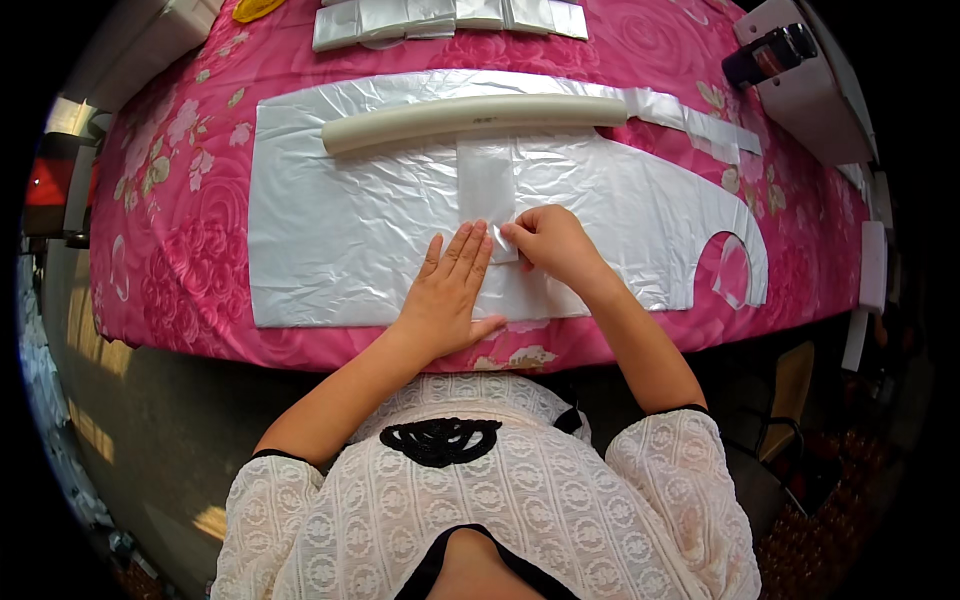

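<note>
Left hand (448, 292): palm down, fingers stretched out on a silvery plastic sheet (340, 220); its grip is spread flat and closed round nothing. Fingertips meet the left edge of a folded strip (486, 185), near its lower end. Right hand (557, 250): grip drawn together, thumb and forefinger pinching the strip at its lower right edge.

The strip runs from that pinch away from the person, up the middle of the sheet to a white tube (470, 122), which lies crosswise near the far edge, apart from both hands. The sheet is spread on a pink flowered tabletop (190, 270); its right end has a rounded cutout, well right of the right hand. Beyond the tube: a row of folded plastic bundles (430, 20). Far right: a dark bottle (765, 55) beside a white box (822, 110).
</note>
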Demonstrator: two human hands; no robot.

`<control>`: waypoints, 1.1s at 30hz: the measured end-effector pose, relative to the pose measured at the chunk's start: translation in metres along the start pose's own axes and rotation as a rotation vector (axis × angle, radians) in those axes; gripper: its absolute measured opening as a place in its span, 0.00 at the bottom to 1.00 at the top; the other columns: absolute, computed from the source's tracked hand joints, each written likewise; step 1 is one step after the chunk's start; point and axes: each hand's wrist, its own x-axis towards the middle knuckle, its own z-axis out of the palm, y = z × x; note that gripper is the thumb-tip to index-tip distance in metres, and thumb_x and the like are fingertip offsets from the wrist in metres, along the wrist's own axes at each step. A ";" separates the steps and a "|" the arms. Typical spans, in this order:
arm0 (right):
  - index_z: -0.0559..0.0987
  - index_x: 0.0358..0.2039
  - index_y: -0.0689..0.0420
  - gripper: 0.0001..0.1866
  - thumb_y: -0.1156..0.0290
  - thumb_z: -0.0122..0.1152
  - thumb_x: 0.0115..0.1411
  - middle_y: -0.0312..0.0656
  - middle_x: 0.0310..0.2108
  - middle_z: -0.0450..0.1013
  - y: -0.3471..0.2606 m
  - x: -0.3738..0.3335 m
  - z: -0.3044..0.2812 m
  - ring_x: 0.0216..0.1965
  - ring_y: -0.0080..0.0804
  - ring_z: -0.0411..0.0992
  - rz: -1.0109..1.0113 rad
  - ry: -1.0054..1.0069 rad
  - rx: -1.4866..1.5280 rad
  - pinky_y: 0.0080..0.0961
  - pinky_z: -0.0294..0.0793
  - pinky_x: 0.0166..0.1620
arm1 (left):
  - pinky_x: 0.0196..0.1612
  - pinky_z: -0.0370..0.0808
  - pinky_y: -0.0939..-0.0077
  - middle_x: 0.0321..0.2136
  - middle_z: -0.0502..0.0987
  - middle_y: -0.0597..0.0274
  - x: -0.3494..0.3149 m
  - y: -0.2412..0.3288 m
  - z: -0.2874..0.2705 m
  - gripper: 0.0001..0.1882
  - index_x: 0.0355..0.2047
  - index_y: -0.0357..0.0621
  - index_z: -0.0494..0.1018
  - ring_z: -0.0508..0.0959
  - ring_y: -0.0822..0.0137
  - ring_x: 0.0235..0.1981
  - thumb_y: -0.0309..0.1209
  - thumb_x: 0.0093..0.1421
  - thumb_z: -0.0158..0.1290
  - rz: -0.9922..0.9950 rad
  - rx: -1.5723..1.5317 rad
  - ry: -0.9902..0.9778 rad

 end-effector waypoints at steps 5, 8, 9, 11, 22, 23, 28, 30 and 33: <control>0.74 0.39 0.59 0.21 0.62 0.64 0.47 0.42 0.31 0.74 -0.006 -0.026 0.013 0.30 0.31 0.73 -0.140 0.275 -0.502 0.27 0.71 0.33 | 0.64 0.35 0.59 0.62 0.45 0.45 0.001 0.001 -0.003 0.51 0.60 0.31 0.47 0.43 0.56 0.65 0.57 0.47 0.50 -0.013 -0.068 -0.020; 0.69 0.48 0.57 0.30 0.59 0.63 0.45 0.45 0.47 0.69 0.014 -0.024 0.015 0.47 0.35 0.68 -0.609 0.577 -0.745 0.32 0.67 0.47 | 0.64 0.36 0.58 0.62 0.46 0.45 0.001 0.001 -0.005 0.51 0.60 0.30 0.48 0.43 0.55 0.65 0.57 0.46 0.51 0.000 -0.077 -0.003; 0.69 0.48 0.58 0.29 0.60 0.62 0.46 0.45 0.49 0.67 0.021 -0.019 0.014 0.50 0.35 0.66 -0.740 0.503 -0.830 0.33 0.64 0.51 | 0.64 0.36 0.59 0.62 0.46 0.45 0.001 0.000 -0.005 0.51 0.60 0.31 0.48 0.43 0.55 0.65 0.57 0.47 0.50 0.000 -0.073 -0.006; 0.70 0.48 0.59 0.26 0.62 0.59 0.49 0.45 0.53 0.64 0.029 -0.005 0.007 0.56 0.35 0.60 -0.995 0.344 -0.996 0.34 0.58 0.57 | 0.64 0.37 0.59 0.62 0.46 0.45 0.001 -0.001 -0.004 0.49 0.59 0.31 0.48 0.44 0.55 0.65 0.56 0.47 0.50 0.005 -0.066 -0.015; 0.69 0.50 0.60 0.26 0.66 0.56 0.49 0.43 0.56 0.62 0.015 0.004 -0.008 0.58 0.34 0.58 -0.836 0.149 -0.733 0.34 0.56 0.59 | 0.42 0.73 0.69 0.39 0.74 0.54 0.009 -0.025 -0.014 0.13 0.36 0.33 0.72 0.75 0.59 0.39 0.23 0.48 0.52 0.272 -0.040 0.330; 0.70 0.50 0.60 0.25 0.67 0.55 0.49 0.43 0.55 0.63 0.016 0.005 -0.010 0.58 0.34 0.59 -0.840 0.145 -0.730 0.33 0.56 0.59 | 0.39 0.73 0.70 0.37 0.74 0.55 0.011 -0.024 -0.013 0.11 0.34 0.33 0.73 0.75 0.60 0.36 0.22 0.47 0.52 0.275 -0.045 0.352; 0.72 0.48 0.58 0.23 0.74 0.52 0.48 0.42 0.54 0.64 0.017 0.009 -0.013 0.57 0.36 0.60 -0.829 0.147 -0.681 0.33 0.59 0.58 | 0.35 0.73 0.73 0.33 0.74 0.56 0.023 -0.023 -0.017 0.07 0.27 0.34 0.71 0.75 0.62 0.32 0.23 0.45 0.51 0.297 -0.066 0.357; 0.72 0.47 0.57 0.22 0.78 0.51 0.48 0.41 0.54 0.65 0.017 0.009 -0.011 0.56 0.37 0.61 -0.808 0.135 -0.652 0.33 0.60 0.57 | 0.33 0.74 0.72 0.32 0.75 0.58 0.025 -0.023 -0.018 0.06 0.26 0.37 0.72 0.76 0.61 0.29 0.21 0.45 0.54 0.264 -0.092 0.318; 0.74 0.44 0.57 0.21 0.81 0.50 0.46 0.39 0.49 0.69 0.015 0.010 -0.010 0.50 0.36 0.66 -0.860 0.203 -0.670 0.30 0.65 0.52 | 0.30 0.74 0.73 0.31 0.76 0.59 0.030 -0.023 -0.027 0.05 0.25 0.39 0.71 0.76 0.61 0.28 0.21 0.44 0.54 0.143 -0.200 0.210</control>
